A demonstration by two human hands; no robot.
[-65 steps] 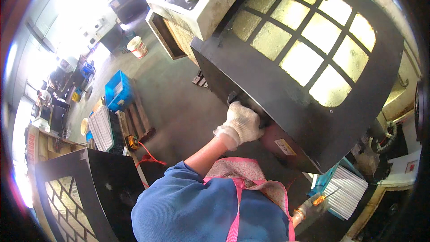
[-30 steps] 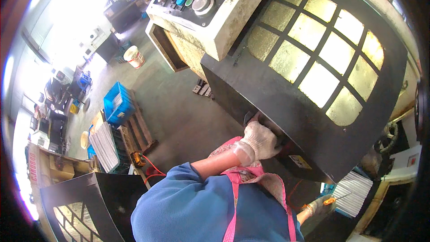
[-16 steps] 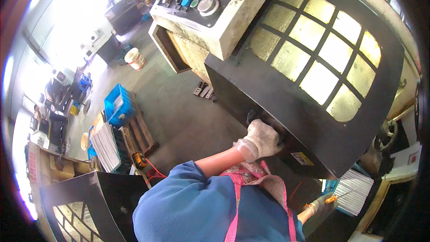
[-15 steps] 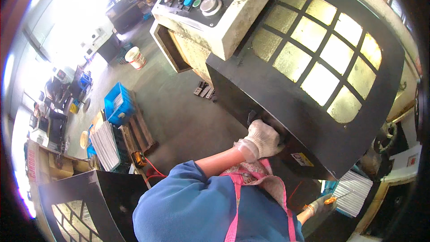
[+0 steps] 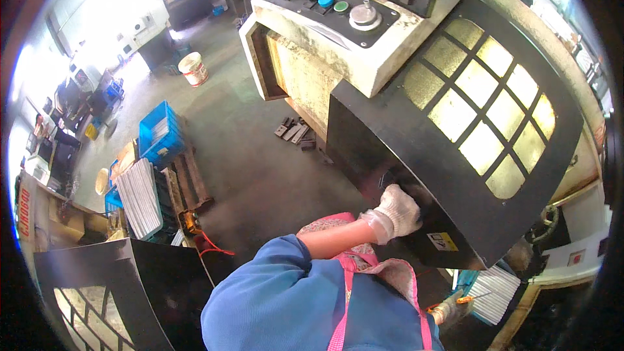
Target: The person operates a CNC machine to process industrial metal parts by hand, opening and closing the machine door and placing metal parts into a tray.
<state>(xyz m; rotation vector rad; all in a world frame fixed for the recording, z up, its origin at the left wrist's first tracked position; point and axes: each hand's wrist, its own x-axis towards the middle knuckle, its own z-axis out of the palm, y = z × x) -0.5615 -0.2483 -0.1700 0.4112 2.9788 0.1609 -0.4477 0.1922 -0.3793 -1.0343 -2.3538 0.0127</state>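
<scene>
My left hand (image 5: 399,212), in a whitish work glove, is closed on the black handle (image 5: 385,179) on the edge of a dark machine door (image 5: 380,114). The fingers curl toward the door and are partly hidden. A window (image 5: 484,146) with a grid of black bars lets yellowish light through the door. Low on the right, my gloved right hand (image 5: 450,309) holds a screwdriver (image 5: 465,299) with an orange handle, its thin shaft pointing right. Beside that hand lies a stack of pale rods (image 5: 494,294) in a blue crate (image 5: 465,281).
A control panel (image 5: 331,10) with buttons and a round knob juts out beyond the door. Metal blocks (image 5: 296,132) lie on the floor. To the left are a blue crate (image 5: 159,131), more pale rods (image 5: 140,198), a wooden pallet (image 5: 190,179) and another dark door (image 5: 153,273).
The view has shifted, so the control panel and door appear farther right and the crates on the left farther left. Both hands keep their holds.
</scene>
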